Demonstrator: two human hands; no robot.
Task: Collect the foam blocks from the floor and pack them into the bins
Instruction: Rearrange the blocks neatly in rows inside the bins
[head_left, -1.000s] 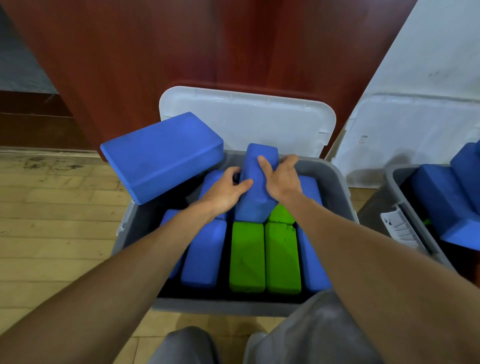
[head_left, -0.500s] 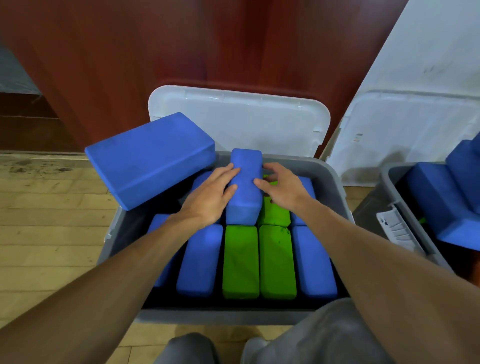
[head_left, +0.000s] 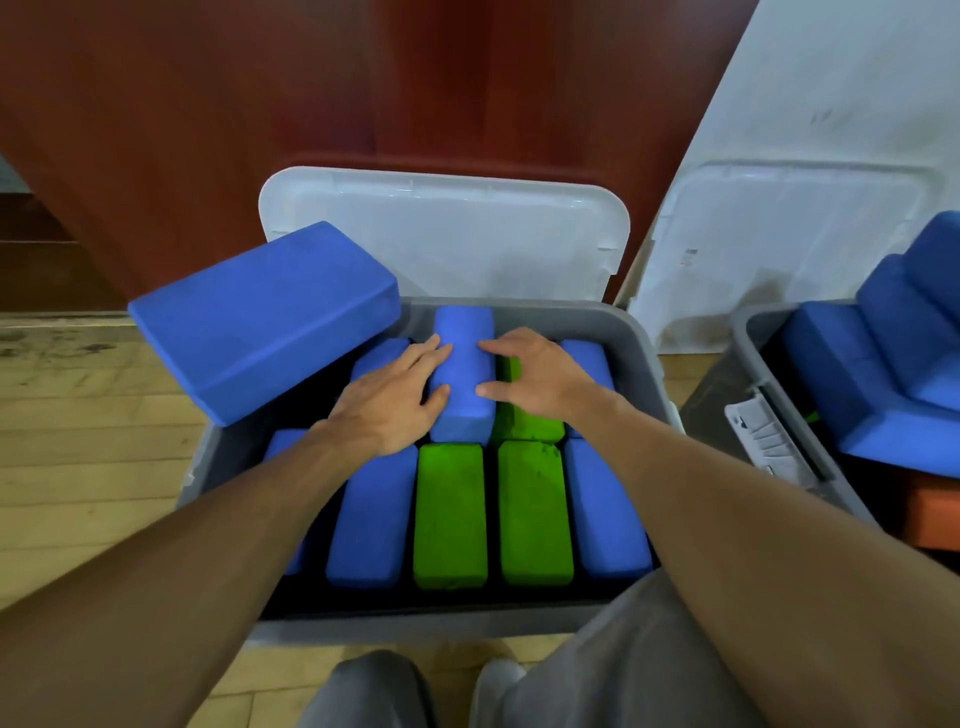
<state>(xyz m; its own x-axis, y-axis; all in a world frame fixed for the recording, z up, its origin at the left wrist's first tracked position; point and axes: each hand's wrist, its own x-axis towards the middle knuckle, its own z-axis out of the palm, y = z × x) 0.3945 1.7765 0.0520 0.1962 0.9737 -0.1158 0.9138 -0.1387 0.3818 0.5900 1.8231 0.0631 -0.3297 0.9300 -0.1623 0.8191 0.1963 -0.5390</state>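
Note:
A grey bin (head_left: 645, 358) on the floor holds rows of upright blue and green foam blocks. In the back row a blue block (head_left: 464, 364) stands a little higher than its neighbours. My left hand (head_left: 387, 408) lies flat against that block's left side, fingers straight. My right hand (head_left: 537, 376) touches its right side with spread fingertips, above a green block (head_left: 524, 423). Two green blocks (head_left: 450, 514) fill the middle of the front row, with blue ones on either side. A large blue block (head_left: 262, 317) rests tilted on the bin's left rim.
The bin's white lid (head_left: 441, 234) leans on a red-brown panel behind it. To the right are a second grey bin (head_left: 750, 338) with big blue blocks (head_left: 883, 364) and another white lid (head_left: 779, 234). Wooden floor lies to the left. My knees are at the bottom edge.
The blue block stood tilted and raised in both gripping hands; it has gone down into the back row, and both hands have flattened against its sides.

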